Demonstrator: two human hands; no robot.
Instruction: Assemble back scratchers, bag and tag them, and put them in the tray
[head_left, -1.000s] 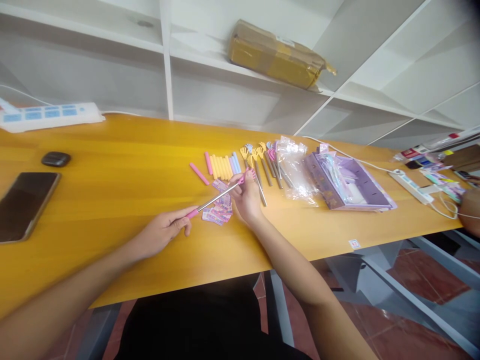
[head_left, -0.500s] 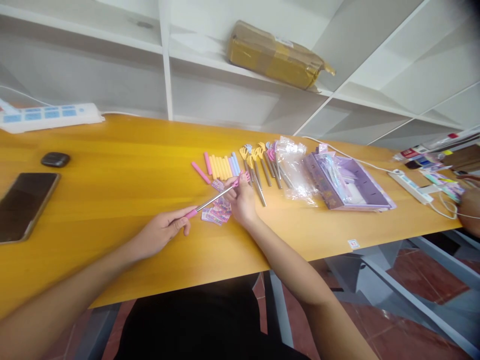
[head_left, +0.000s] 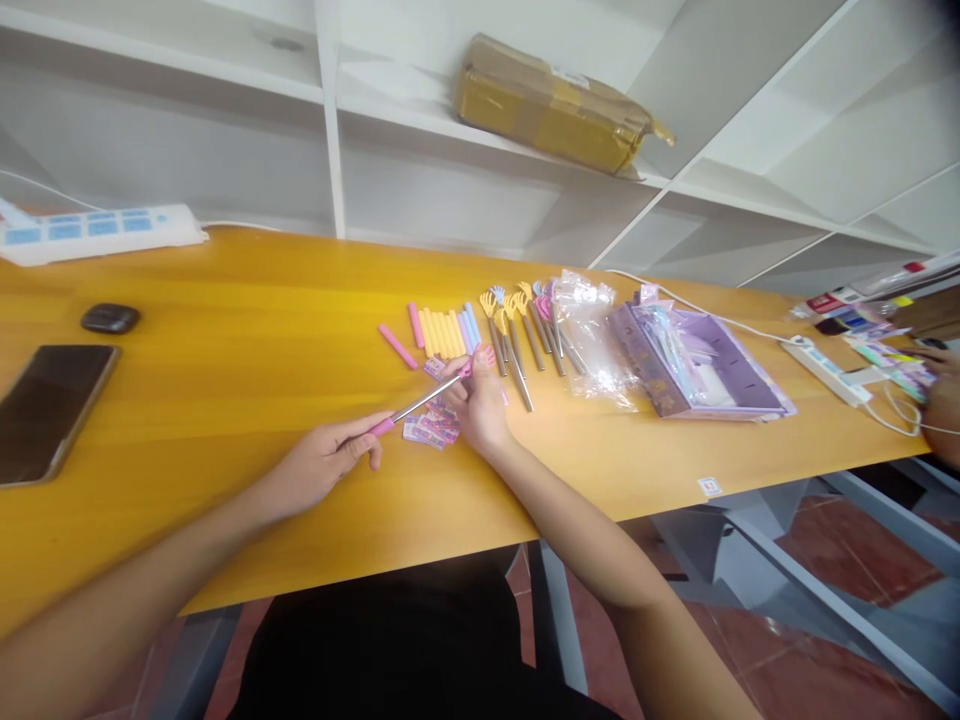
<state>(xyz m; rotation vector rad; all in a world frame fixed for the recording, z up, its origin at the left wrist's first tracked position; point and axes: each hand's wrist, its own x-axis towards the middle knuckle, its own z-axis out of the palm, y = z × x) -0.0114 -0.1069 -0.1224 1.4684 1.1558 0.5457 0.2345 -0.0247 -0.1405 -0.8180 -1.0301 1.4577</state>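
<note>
My left hand (head_left: 322, 465) is closed round the pink handle of a metal rod (head_left: 424, 402). At the rod's other end, my right hand (head_left: 480, 400) grips it near the pink hand-shaped head. Just under and beside the rod lie small printed cards (head_left: 433, 428). Behind the hands is a row of yellow tubes (head_left: 442, 333), with blue tubes (head_left: 469, 325) at its right and a loose pink tube (head_left: 397, 346) at its left. Several metal rods with yellow, blue and pink hand-shaped heads (head_left: 517, 303) lie to the right of the tubes.
Clear plastic bags (head_left: 596, 340) lie beside a purple box (head_left: 652, 375). A phone (head_left: 49, 410), a black case (head_left: 110, 318) and a power strip (head_left: 105, 232) are at left. Another strip (head_left: 825, 372) and a person's hand (head_left: 943, 405) are at right. A taped parcel (head_left: 555, 105) rests on the shelf.
My right hand has turned slightly at the rod's head and sits a little further left. My left hand keeps its hold, almost unmoved.
</note>
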